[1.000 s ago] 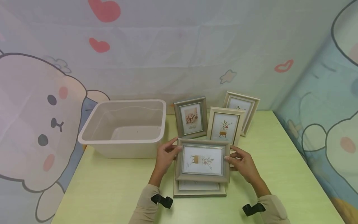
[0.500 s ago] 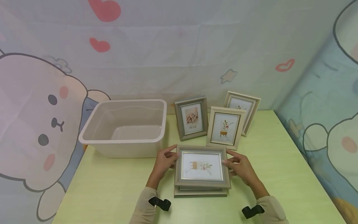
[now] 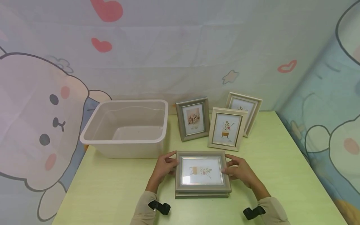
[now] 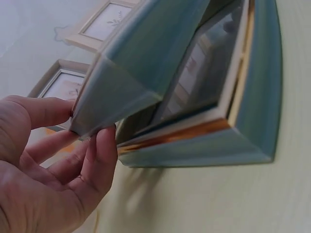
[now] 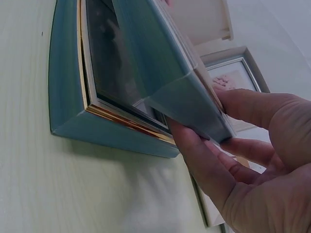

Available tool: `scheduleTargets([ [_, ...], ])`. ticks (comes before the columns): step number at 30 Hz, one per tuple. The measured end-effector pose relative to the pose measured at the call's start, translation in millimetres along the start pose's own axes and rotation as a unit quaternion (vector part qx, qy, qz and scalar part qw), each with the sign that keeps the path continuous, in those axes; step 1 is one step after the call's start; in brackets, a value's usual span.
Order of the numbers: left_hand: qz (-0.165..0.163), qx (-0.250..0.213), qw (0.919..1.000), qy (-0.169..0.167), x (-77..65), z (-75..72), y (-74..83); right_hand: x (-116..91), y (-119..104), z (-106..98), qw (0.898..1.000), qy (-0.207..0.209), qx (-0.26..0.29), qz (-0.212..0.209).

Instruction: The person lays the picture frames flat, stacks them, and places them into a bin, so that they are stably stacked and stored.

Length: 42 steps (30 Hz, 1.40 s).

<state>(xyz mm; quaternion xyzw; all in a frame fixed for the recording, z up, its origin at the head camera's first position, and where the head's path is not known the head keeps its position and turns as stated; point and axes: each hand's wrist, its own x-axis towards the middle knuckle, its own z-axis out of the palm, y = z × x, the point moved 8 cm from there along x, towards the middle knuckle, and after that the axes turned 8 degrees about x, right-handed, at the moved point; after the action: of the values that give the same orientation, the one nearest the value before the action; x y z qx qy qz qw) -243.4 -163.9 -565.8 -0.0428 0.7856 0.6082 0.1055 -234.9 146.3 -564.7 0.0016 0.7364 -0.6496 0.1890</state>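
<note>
Soft light, glare on upper frame [image 3: 202,171]

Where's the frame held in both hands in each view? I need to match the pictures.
Head: held frame low, right of centre, over a lower frame.
Left wrist: held frame at top centre, tilted.
Right wrist: held frame at top centre, tilted.
Shared landmark: standing frame with pink flowers, near centre in head, left in left wrist, upper right in right wrist.

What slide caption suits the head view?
Left hand and right hand hold a taupe rectangular picture frame over another taupe frame, with a beige rectangular plastic tub to the left.
</note>
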Motion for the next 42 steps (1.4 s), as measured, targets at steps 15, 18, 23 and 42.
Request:
scheduleTargets([
  [15, -0.005, 0.023, 0.9986, 0.047, -4.9, -1.5, -3.8, 0.9, 4.2, 8.2, 1.0, -0.002, -0.008, -0.019],
  [18, -0.001, 0.041, 0.9975, 0.057, -6.3, -1.3, -1.4, 1.2, 4.2, 8.0, 1.0, 0.004, -0.019, -0.019],
  [23, 0.008, 0.079, 0.9938, 0.078, -7.7, -1.7, 3.5, 2.7, 4.8, 6.6, 0.998, 0.028, -0.052, -0.011],
  [42, -0.009, 0.178, 0.9774, 0.113, -12.2, -4.0, 9.3, 0.0, -0.3, 11.6, 0.993, 0.064, -0.1, 0.005],
])
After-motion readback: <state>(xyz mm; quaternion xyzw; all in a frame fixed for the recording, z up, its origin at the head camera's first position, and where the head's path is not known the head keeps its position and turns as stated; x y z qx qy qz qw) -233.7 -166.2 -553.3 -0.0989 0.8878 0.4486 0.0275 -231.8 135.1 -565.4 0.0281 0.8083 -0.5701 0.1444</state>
